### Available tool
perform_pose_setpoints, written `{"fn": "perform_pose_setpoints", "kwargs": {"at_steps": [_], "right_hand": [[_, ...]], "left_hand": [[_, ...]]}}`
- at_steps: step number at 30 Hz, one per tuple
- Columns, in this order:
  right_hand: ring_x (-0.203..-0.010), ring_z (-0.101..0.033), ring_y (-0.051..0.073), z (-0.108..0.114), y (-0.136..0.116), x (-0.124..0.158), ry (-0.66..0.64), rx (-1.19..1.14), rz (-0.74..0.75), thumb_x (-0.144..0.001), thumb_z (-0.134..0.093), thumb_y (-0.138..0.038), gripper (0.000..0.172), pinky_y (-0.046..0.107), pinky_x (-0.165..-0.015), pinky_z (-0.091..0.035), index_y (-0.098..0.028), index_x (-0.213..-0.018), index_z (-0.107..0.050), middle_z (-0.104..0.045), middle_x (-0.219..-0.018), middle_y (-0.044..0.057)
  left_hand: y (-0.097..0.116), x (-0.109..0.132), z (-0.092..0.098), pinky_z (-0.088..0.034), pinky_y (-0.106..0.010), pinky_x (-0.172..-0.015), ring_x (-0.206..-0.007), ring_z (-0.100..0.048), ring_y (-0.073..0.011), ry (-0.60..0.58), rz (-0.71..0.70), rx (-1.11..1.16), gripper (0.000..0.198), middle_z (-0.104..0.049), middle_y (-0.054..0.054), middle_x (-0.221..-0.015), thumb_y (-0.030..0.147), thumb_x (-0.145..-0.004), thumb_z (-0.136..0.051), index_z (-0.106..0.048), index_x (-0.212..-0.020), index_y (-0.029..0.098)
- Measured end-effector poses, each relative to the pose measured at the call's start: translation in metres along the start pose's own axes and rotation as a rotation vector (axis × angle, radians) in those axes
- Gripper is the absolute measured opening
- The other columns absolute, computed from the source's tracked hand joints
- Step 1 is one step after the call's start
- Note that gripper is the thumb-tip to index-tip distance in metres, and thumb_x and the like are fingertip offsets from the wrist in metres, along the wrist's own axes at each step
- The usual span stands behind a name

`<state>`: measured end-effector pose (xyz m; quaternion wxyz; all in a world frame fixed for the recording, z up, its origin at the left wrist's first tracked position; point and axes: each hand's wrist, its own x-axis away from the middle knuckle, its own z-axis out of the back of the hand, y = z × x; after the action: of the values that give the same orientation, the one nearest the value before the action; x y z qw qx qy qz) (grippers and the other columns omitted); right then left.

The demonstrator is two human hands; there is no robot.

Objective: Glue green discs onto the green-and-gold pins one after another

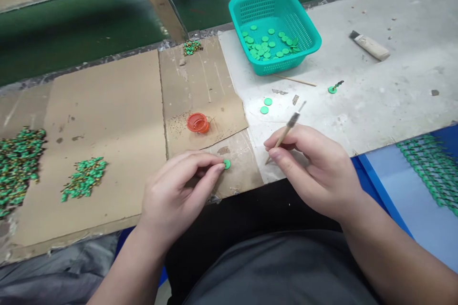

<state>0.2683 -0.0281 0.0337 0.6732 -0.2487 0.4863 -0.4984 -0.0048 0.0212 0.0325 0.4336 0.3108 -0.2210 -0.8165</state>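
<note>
Between the thumb and fingertips of my left hand [184,188] is a small green disc [227,164], held just above the table's front edge. My right hand [317,167] is closed around a thin wooden stick tool [285,134] with a dark band and a slim metal tip, which points up and away from me. A small red cup [197,123] stands on the cardboard beyond my left hand. Two loose green discs [266,106] lie on the pale sheet past my right hand. The fingers partly hide what else my left hand may hold.
A teal basket [310,46] with several green discs stands at the back. Piles of small green and gold pieces [86,178] lie on cardboard at left. Right are a disc with a dark piece [332,89], a tube-like object [370,46] and a blue tray [393,186].
</note>
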Motion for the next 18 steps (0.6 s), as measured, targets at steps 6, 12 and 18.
{"fn": "perform_pose_setpoints", "kwargs": {"at_steps": [6, 12, 18], "right_hand": [[-0.101, -0.086, 0.025, 0.011, -0.001, 0.012, -0.069, 0.106, 0.056, -0.115, -0.070, -0.017, 0.014, 0.039, -0.088, -0.073, -0.029, -0.112, -0.076, -0.087, -0.107, 0.004], [-0.094, -0.086, 0.023, -0.014, -0.008, 0.006, -0.030, 0.077, 0.023, -0.118, -0.071, -0.025, 0.010, 0.041, -0.093, -0.073, -0.030, -0.112, -0.078, -0.088, -0.110, 0.002], [-0.108, -0.085, 0.021, -0.048, -0.010, -0.006, -0.055, 0.035, 0.120, -0.119, -0.065, -0.018, 0.011, 0.034, -0.100, -0.069, -0.024, -0.115, -0.073, -0.086, -0.113, 0.002]], "left_hand": [[0.000, 0.000, -0.003, -0.066, -0.034, -0.088, -0.092, -0.085, -0.0197, 0.011, -0.003, 0.010, 0.008, -0.091, 0.002, -0.102, 0.026, -0.107, -0.083, -0.087, -0.103, 0.031], [-0.003, 0.000, -0.006, -0.067, -0.032, -0.090, -0.093, -0.085, -0.0178, 0.033, -0.026, 0.027, 0.008, -0.092, 0.004, -0.106, 0.028, -0.107, -0.086, -0.091, -0.105, 0.034], [-0.004, 0.003, -0.009, -0.067, -0.028, -0.089, -0.094, -0.085, -0.0159, 0.077, -0.004, 0.061, 0.008, -0.093, 0.005, -0.106, 0.029, -0.105, -0.088, -0.094, -0.107, 0.035]]}}
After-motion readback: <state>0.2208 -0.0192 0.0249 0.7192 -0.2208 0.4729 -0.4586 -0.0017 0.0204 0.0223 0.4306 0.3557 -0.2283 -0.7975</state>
